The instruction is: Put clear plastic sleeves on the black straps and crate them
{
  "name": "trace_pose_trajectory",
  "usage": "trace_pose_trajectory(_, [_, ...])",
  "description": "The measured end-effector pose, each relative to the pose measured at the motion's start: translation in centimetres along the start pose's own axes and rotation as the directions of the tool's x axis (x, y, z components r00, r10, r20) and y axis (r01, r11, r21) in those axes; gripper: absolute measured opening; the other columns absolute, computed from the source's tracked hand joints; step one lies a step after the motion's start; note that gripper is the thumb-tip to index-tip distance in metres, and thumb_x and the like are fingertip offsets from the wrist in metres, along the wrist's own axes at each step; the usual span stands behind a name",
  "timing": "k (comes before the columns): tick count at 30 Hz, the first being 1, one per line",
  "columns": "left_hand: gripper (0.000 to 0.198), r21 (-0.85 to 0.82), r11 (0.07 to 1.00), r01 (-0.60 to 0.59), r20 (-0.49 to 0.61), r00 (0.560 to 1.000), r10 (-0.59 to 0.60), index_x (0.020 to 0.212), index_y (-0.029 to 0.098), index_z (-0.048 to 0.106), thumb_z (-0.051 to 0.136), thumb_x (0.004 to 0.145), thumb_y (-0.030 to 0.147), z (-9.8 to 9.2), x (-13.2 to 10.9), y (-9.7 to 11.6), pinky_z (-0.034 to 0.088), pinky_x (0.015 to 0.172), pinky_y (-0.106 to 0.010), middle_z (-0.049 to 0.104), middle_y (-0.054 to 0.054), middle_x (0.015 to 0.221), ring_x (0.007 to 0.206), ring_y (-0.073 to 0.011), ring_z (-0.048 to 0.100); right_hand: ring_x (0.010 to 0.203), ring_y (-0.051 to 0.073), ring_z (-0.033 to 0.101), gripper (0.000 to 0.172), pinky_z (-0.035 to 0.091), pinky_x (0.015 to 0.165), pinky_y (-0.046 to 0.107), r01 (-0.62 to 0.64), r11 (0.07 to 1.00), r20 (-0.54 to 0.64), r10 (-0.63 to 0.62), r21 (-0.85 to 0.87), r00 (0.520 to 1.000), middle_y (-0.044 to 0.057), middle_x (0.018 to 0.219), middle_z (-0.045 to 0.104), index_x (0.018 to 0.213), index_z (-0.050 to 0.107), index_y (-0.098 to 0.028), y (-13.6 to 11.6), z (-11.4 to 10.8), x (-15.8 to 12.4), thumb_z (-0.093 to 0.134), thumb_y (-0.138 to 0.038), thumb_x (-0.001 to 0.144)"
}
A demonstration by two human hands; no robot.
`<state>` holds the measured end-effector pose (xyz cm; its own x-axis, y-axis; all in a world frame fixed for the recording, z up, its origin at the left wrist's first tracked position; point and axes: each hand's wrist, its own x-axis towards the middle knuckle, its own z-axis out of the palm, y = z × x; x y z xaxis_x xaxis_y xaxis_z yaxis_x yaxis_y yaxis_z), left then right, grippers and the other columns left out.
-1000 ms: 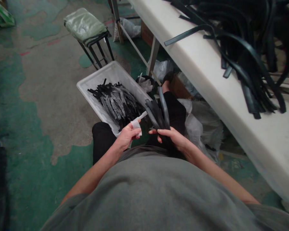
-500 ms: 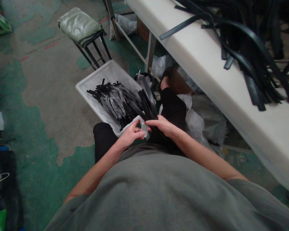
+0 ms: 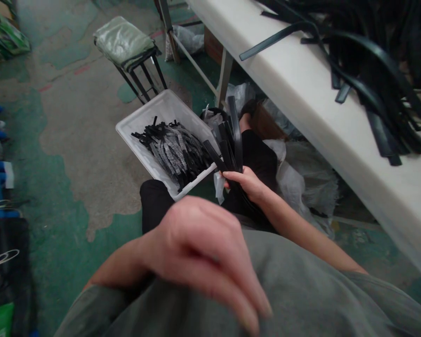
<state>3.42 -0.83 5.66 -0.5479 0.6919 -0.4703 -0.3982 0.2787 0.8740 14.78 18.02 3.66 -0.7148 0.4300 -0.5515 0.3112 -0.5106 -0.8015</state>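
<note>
My right hand (image 3: 247,183) is closed round a bundle of black straps (image 3: 228,145) that fan upward over my lap, with a small white tag (image 3: 219,186) hanging at the grip. My left hand (image 3: 203,252) is raised close to the camera, blurred, with its back toward me and fingers stretched out and loosely together; nothing shows in it. A white plastic bin (image 3: 140,122) with several short black and grey strips (image 3: 173,150) sits on the floor just beyond my knees.
A white table (image 3: 301,89) runs along the right, piled with long black straps (image 3: 372,56). A stool with a green cushion (image 3: 124,40) stands behind the bin. Plastic bags (image 3: 301,182) lie under the table. Blue and dark items line the left edge.
My left hand let go of the white tag and rose toward the camera. My right hand keeps the strap bundle, now tilted more upright, with the tag hanging from it.
</note>
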Motion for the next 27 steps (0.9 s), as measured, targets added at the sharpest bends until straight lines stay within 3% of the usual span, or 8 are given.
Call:
trace_pose_trajectory(7, [0.028,0.338,0.939,-0.064,0.18,0.984,0.002,0.085,0.017,0.075,0.071,0.071,0.041,2.3,2.8,-0.6,0.043,0.062,-0.028,0.07,-0.003,0.073,0.068,-0.0174,0.06,0.047,0.01,0.053,0.024,0.041,0.046,0.022,0.082,0.992,0.011,-0.081,-0.094,0.997,0.0,0.052,0.061,0.067,0.064,-0.013,0.0,0.5,-0.5,0.074,-0.034,0.064])
trace_pose_trajectory(11, [0.02,0.364,0.929,-0.068,0.212,0.977,-0.012,0.074,0.017,0.076,0.07,0.07,0.035,2.8,3.8,-1.9,0.042,0.064,-0.027,0.068,-0.002,0.066,0.063,-0.0155,0.058,0.047,0.01,0.051,0.022,0.04,0.047,0.022,0.106,0.985,0.031,-0.102,-0.138,0.994,-0.001,0.051,0.059,0.065,0.062,-0.014,0.5,0.9,-0.3,0.073,-0.034,0.065])
trace_pose_trajectory(13, [0.018,0.263,0.965,-0.005,0.168,0.985,-0.041,0.067,0.016,0.074,0.073,0.068,0.033,2.7,4.3,-2.5,0.044,0.064,-0.028,0.068,-0.003,0.064,0.061,-0.0152,0.058,0.048,0.01,0.052,0.025,0.04,0.048,0.023,0.1,0.985,0.031,-0.097,-0.141,0.995,-0.001,0.052,0.059,0.068,0.061,-0.015,0.7,1.0,-0.3,0.072,-0.036,0.066])
trace_pose_trajectory(16, [0.022,-0.044,0.993,0.111,0.067,0.992,-0.108,0.063,0.014,0.069,0.079,0.062,0.034,2.0,5.0,-2.9,0.047,0.064,-0.027,0.068,-0.004,0.065,0.06,-0.0135,0.059,0.05,0.012,0.054,0.031,0.041,0.05,0.023,0.083,0.989,0.02,-0.081,-0.124,0.996,0.0,0.056,0.061,0.079,0.062,-0.015,0.8,0.7,-0.9,0.071,-0.042,0.069])
trace_pose_trajectory(20, [0.028,-0.419,0.895,0.154,-0.044,0.981,-0.189,0.066,0.015,0.062,0.085,0.058,0.03,0.7,5.9,-2.4,0.049,0.061,-0.022,0.063,0.001,0.061,0.056,-0.009,0.058,0.051,0.012,0.054,0.036,0.04,0.051,0.023,0.005,0.987,0.068,0.006,-0.159,0.998,0.0,0.057,0.061,0.084,0.064,-0.013,0.9,-0.4,-3.0,0.066,-0.048,0.074])
trace_pose_trajectory(24, [0.024,-0.603,0.783,0.151,-0.102,0.959,-0.264,0.071,0.015,0.06,0.08,0.068,0.026,0.0,6.4,-1.8,0.051,0.058,-0.021,0.064,0.001,0.064,0.057,-0.0089,0.061,0.049,0.011,0.051,0.037,0.036,0.048,0.022,-0.12,0.959,0.168,0.166,-0.256,0.972,0.001,0.056,0.06,0.081,0.063,-0.013,1.1,-1.0,-5.6,0.065,-0.05,0.076])
trace_pose_trajectory(27, [0.02,-0.64,0.754,0.147,-0.147,0.94,-0.308,0.077,0.015,0.061,0.077,0.073,0.026,0.0,6.7,-1.8,0.052,0.058,-0.022,0.068,-0.001,0.07,0.06,-0.0107,0.064,0.051,0.011,0.052,0.037,0.036,0.05,0.022,-0.108,0.946,0.196,0.173,-0.305,0.965,0.001,0.056,0.06,0.078,0.06,-0.014,1.4,-0.8,-6.5,0.066,-0.049,0.075])
